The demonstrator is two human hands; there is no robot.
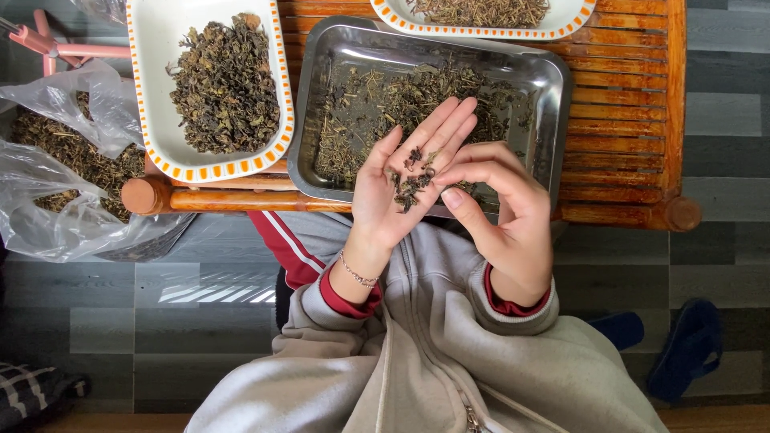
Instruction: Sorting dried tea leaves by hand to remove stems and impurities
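I see dry, crumpled dark tea leaves (411, 186) lying in a small heap on my left hand (401, 180), held flat and open, palm up, over the near edge of the slatted wooden counter (626, 120). My right hand (501, 212) curls half-closed, fingertips pinching at the heap. Behind them sits a shiny rectangular steel tray (545, 80) scattered with leaf bits.

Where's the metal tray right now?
In the head view, the metal tray sits on the wooden table, just beyond the left hand, right of the white dish.
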